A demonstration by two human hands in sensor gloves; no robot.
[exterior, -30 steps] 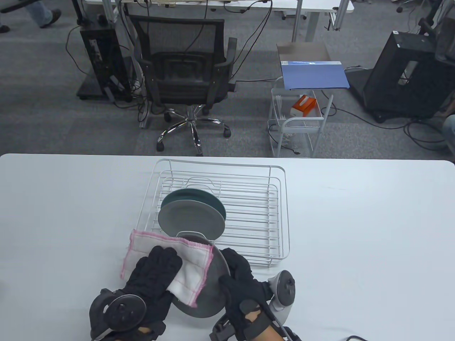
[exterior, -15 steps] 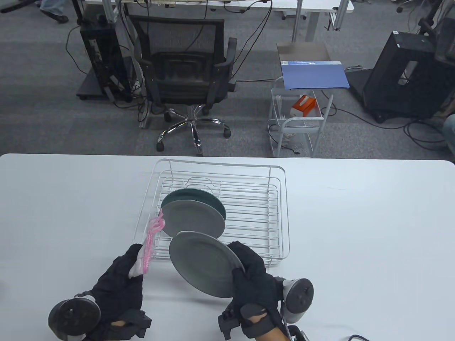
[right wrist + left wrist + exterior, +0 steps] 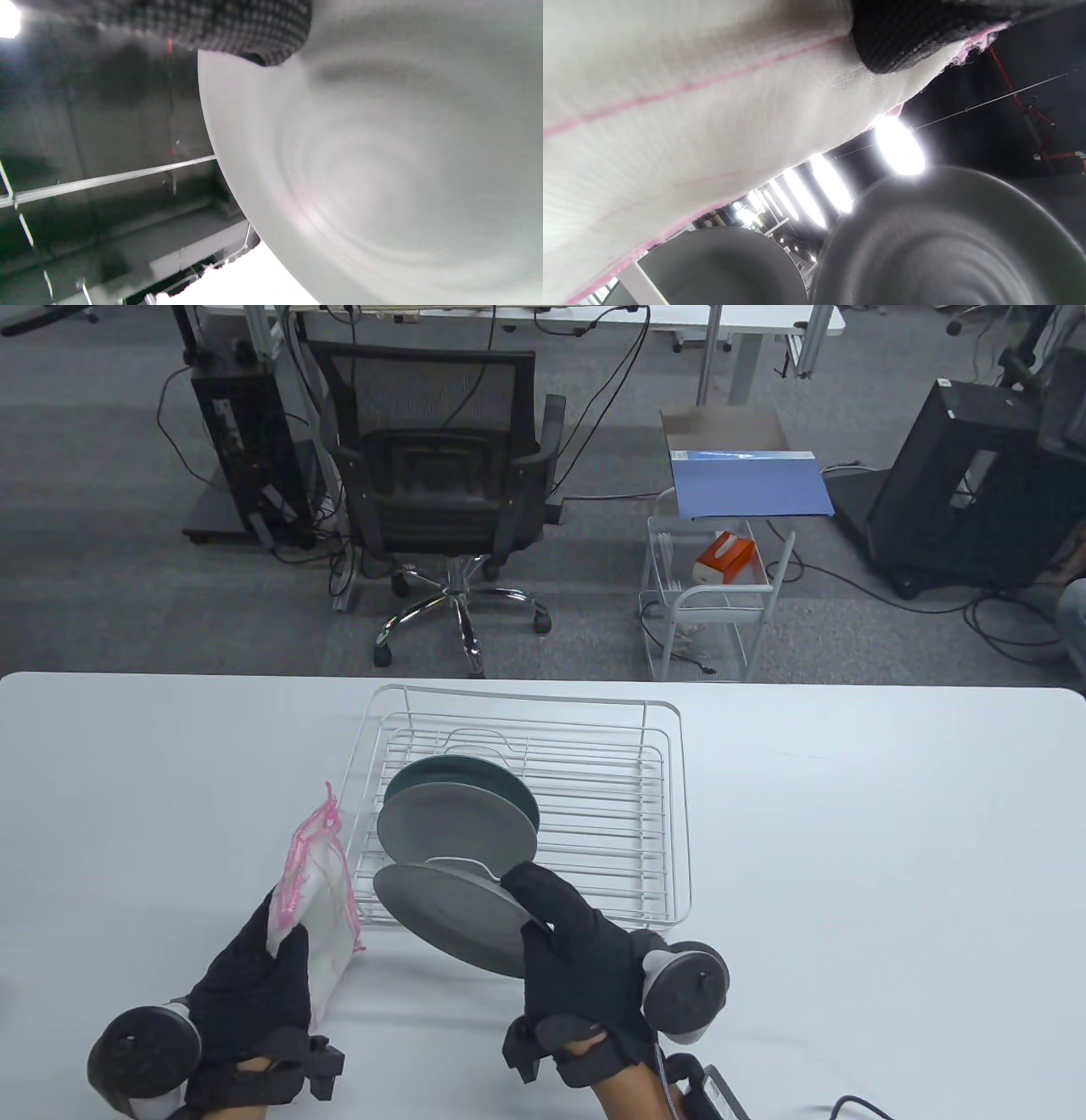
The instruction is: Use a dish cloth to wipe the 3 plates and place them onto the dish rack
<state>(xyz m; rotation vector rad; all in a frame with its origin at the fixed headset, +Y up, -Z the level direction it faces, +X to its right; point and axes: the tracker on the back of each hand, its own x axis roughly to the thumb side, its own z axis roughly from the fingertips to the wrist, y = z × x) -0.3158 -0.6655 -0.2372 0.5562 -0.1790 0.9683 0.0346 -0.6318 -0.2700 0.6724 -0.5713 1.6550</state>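
Observation:
My right hand (image 3: 551, 920) grips a grey plate (image 3: 445, 914) by its right rim and holds it tilted over the near edge of the white wire dish rack (image 3: 666, 814). In the right wrist view the underside of that grey plate (image 3: 382, 169) fills most of the frame. Two plates stand on edge in the rack: a grey one (image 3: 458, 824) in front and a dark green one (image 3: 488, 780) behind it. My left hand (image 3: 254, 976) holds the white dish cloth with pink trim (image 3: 314, 891) to the left of the rack. The cloth (image 3: 691, 127) covers most of the left wrist view.
The white table (image 3: 848, 857) stretches to both sides of the rack. Beyond its far edge stand a black office chair (image 3: 450, 475), a small wire cart (image 3: 713, 602) and a black stand (image 3: 959, 492).
My left hand has drawn the cloth off the plate and moved left. My right hand has carried the plate up and forward, from above the table to the rack's near edge.

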